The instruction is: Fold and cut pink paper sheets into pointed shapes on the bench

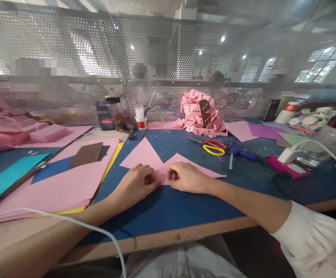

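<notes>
A pink sheet of paper [143, 154] lies on the blue work surface before me, with two pointed corners and a V-shaped gap between them on the far side. My left hand [137, 179] is closed, its thumb and fingertips pinching the paper near its middle, by the near edge. Just to the right, my right hand [187, 177] is curled closed on the same paper. Beneath the fingers, part of the sheet is hidden. Beyond my right hand are scissors [214, 147] with red and yellow handles and a blue glue gun [245, 151].
Stacked pink sheets [78, 189] with blue and brown pieces lie left. Farther back stand a paper cup [141, 122], a dark jar [119, 116] and a dotted pink paper bundle [198, 112]. A magenta device [289, 170] sits right. A white cable [104, 231] crosses my left forearm.
</notes>
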{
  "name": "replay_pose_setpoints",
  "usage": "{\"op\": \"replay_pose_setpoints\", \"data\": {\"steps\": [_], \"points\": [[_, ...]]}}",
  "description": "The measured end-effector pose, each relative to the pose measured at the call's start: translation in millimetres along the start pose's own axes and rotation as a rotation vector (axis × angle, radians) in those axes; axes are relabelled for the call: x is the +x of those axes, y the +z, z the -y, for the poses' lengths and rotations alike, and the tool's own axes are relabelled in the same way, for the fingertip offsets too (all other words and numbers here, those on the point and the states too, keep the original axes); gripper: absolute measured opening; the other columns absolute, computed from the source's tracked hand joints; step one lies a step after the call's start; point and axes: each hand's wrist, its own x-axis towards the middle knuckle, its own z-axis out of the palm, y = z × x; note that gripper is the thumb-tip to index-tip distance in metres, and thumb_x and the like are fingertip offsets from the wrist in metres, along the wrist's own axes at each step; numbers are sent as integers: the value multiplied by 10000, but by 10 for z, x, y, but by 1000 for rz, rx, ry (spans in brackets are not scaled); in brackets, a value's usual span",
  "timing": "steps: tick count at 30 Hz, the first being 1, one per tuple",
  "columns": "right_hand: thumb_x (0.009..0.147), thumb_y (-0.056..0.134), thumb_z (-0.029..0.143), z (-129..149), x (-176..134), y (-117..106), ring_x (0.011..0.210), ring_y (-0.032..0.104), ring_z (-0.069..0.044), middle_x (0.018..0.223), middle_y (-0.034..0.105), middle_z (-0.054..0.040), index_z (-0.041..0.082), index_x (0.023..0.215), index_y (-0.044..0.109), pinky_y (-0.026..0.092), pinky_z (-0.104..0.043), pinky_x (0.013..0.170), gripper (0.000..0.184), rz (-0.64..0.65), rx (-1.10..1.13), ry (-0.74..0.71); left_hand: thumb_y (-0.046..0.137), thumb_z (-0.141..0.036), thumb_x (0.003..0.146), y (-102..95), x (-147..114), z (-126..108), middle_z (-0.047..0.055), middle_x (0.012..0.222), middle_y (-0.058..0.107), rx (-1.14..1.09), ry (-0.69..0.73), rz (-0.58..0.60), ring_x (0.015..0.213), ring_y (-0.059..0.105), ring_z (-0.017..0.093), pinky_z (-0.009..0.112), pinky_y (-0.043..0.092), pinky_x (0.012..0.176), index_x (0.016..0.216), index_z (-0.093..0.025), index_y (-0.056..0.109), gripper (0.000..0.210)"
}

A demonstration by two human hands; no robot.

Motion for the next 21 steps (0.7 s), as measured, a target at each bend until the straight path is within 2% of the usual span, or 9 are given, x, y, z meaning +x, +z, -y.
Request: {"op": "replay_pose_setpoints", "data": {"steps": [4,8,12,16,21], "points": [[723,642,134,-41,11,-21,737,593,-136,813,686,1,190,849,663,400,-243,649,140,30,45,11,619,-309,879,8,-12,22,16,770,632,-42,26,-4,813,558,209,322,419,737,742,-208,599,171],[803,590,144,-96,40,-59,803,631,-146,895,713,-21,178,918,682,441,-248,706,151,73,149,45,617,-221,892,8,-38,18,8,869,639,-158,84,-27,867,573,190,302,444,780,885,-217,645,29],[814,609,155,-95,40,-85,806,639,-144,908,718,-21,176,939,683,449,-247,712,147,81,182,40,529,-115,937,-4,-53,5,21,989,644,-217,218,5,952,584,174,282,457,825,972,-225,664,177],[781,698,240,-55,10,-88,725,619,-135,823,701,-3,182,907,663,423,-238,636,144,89,160,42,482,-127,985,-8,-49,30,42,995,635,-163,339,26,969,577,184,294,452,840,1016,-232,703,247],[760,661,203,-32,-14,-86,736,625,-133,820,697,6,197,880,658,415,-230,622,120,86,134,14,478,-132,994,-6,-38,56,53,1006,633,-101,393,34,977,572,190,298,452,848,1040,-222,705,248]]}}
